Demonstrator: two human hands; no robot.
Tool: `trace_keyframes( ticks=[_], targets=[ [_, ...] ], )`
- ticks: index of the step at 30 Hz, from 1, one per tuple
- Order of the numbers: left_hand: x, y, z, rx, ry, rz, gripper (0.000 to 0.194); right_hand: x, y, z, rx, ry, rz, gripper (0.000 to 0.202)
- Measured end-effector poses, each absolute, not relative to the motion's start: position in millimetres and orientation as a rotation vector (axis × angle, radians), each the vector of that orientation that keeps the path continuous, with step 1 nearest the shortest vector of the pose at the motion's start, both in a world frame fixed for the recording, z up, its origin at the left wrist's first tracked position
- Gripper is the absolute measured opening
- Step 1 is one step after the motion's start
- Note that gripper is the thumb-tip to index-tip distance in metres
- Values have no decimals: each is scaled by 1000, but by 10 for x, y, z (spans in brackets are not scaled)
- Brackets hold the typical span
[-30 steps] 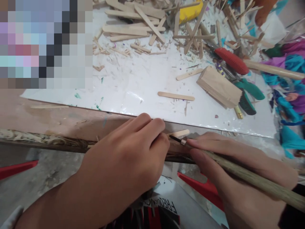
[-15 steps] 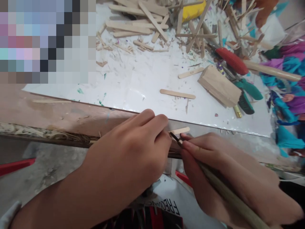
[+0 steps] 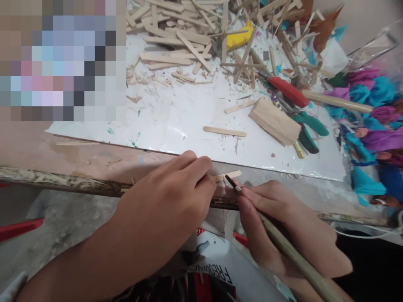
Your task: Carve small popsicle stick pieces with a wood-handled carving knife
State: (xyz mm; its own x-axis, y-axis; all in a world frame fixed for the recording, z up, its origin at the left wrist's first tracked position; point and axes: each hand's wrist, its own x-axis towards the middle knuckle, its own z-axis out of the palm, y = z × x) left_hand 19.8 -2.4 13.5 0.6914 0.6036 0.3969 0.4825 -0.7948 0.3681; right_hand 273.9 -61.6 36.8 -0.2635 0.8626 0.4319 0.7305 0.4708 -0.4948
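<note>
Left hand (image 3: 170,200), hidden fingertips apparently clamped on a craft stick (image 3: 235,173); right hand (image 3: 283,214) round a dark-tipped tool (image 3: 291,252).

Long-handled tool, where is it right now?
In the head view's lower right, the tool is in the right hand, its dark tip by a wooden stick.

Your left hand (image 3: 171,195) covers its own fingertips and the left end of the craft stick (image 3: 233,173) it grips. The tool (image 3: 292,252) in your right hand (image 3: 297,224) runs off the bottom edge, and its tip is too small to tell whether it touches the stick. Your left forearm (image 3: 82,260) is cut off too. Blocky blur (image 3: 63,63) masks the upper left corner; the top edge crops the stick pile (image 3: 176,35).
</note>
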Motion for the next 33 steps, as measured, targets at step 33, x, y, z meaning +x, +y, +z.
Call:
trace_keyframes(
  ticks=[33],
  targets=[
    [194,-38,157,2646,895,732,39,2743,-588,414,-1277,-2137,183,30]
  ],
)
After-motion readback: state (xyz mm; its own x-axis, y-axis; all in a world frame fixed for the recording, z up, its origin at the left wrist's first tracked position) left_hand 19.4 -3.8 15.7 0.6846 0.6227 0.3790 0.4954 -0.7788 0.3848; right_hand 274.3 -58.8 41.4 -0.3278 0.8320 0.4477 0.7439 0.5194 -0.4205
